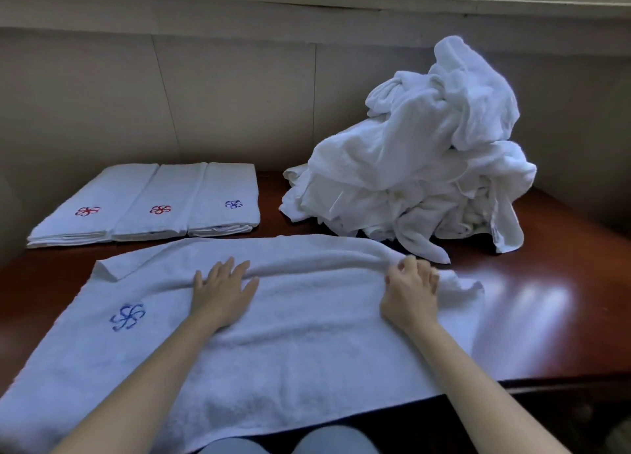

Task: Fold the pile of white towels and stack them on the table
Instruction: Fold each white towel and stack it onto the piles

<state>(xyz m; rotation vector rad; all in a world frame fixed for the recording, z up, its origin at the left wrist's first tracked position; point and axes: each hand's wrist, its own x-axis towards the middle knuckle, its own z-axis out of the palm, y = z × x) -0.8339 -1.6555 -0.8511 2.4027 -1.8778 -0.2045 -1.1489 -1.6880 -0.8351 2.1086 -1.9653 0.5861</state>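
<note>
glossy reddish wood table bears a fluffy terry towel spread flat at 6 o'clock, a crumpled towel pile at 1 o'clock and three folded towels at 10 o'clock. left hand presses the terry towel, fingers splayed; right hand has its fingers curled, pinching the towel's raised fold.

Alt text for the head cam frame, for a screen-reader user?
A person's left hand presses flat on a white towel spread across a dark wooden table, while the right hand pinches a bunched ridge of it. Folded towels lie three in a row back left; an unfolded pile sits back right.
</note>
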